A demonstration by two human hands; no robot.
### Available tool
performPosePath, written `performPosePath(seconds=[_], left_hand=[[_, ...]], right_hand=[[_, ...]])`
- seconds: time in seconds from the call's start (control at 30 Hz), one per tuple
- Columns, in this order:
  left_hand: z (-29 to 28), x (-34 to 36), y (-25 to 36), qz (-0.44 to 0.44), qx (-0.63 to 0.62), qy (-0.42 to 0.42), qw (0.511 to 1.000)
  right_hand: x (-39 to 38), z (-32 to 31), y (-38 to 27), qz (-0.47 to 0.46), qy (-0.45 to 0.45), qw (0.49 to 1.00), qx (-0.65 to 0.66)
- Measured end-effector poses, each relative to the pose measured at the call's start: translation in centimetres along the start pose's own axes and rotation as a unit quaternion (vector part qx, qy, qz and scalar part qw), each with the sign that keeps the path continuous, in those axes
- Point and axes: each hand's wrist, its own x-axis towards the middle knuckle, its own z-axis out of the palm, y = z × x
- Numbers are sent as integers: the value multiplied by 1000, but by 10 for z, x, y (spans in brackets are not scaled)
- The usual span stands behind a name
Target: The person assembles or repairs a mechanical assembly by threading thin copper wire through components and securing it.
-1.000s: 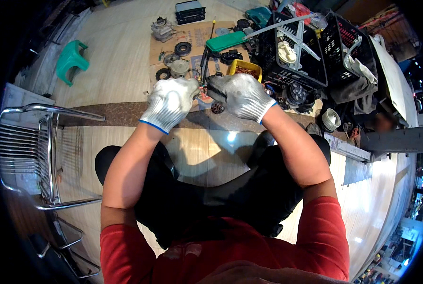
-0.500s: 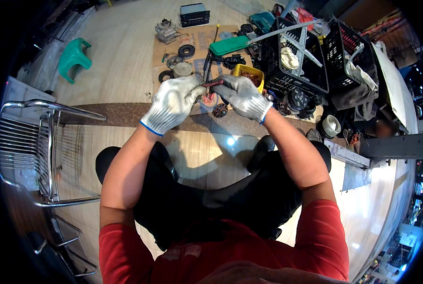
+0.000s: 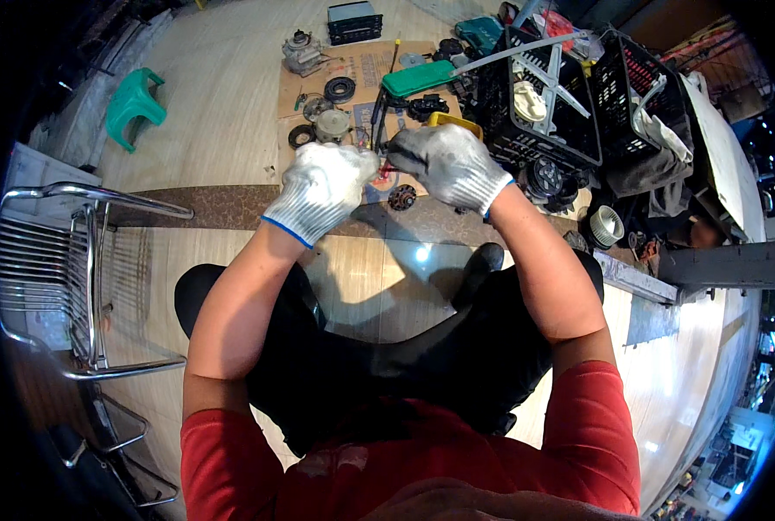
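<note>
Both my hands wear white knitted gloves with blue cuffs and meet over a sheet of cardboard (image 3: pixel 363 62). My left hand (image 3: pixel 320 187) is closed, its fingertips mostly hidden behind the knuckles. Facing it, my right hand (image 3: pixel 453 167) is curled too, with dark, soiled finger ends. A small reddish piece (image 3: pixel 387 171) shows in the gap between them; which hand grips it is unclear. Just below the gap lies a dark round slotted part (image 3: pixel 402 198). Behind my right hand, a yellow container (image 3: pixel 459 122) is mostly covered.
On the cardboard are a black ring (image 3: pixel 340 89), a pale round housing (image 3: pixel 332 126) and a green tool case (image 3: pixel 417 78). Black crates (image 3: pixel 539 143) stand to the right, near a white fan wheel (image 3: pixel 606 227). At left are a metal chair (image 3: pixel 92 286) and a green stool (image 3: pixel 136 108).
My right hand has turned and curled over, covering more of the yellow container. My left hand has rolled knuckles-up. The reddish strip that spanned both hands is now mostly hidden.
</note>
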Motion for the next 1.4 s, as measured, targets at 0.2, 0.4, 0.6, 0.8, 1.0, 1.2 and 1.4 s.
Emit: performPosePath(seconds=[0.2,0.4,0.6,0.8,1.0,1.2,1.4], left_hand=[[-11,5,-2,82,-121,28,989],[-13,1,-4,-34,-210,59,975],[-5,2,-10,-142,-149,80,975],[3,4,-13,-134,-41,-6,990],[-1,2,0,29,-4,58,998],[-2,-1,-5,84,-102,74,988],[-5,-1,-7,46,-210,54,975]], right_hand=[[5,0,16,24,-12,979,204],[5,26,7,96,24,944,316],[3,34,-18,85,65,969,225],[1,17,-27,69,35,994,78],[-2,6,-2,0,33,999,-29],[3,-11,11,42,-23,982,180],[0,13,16,69,-24,944,321]])
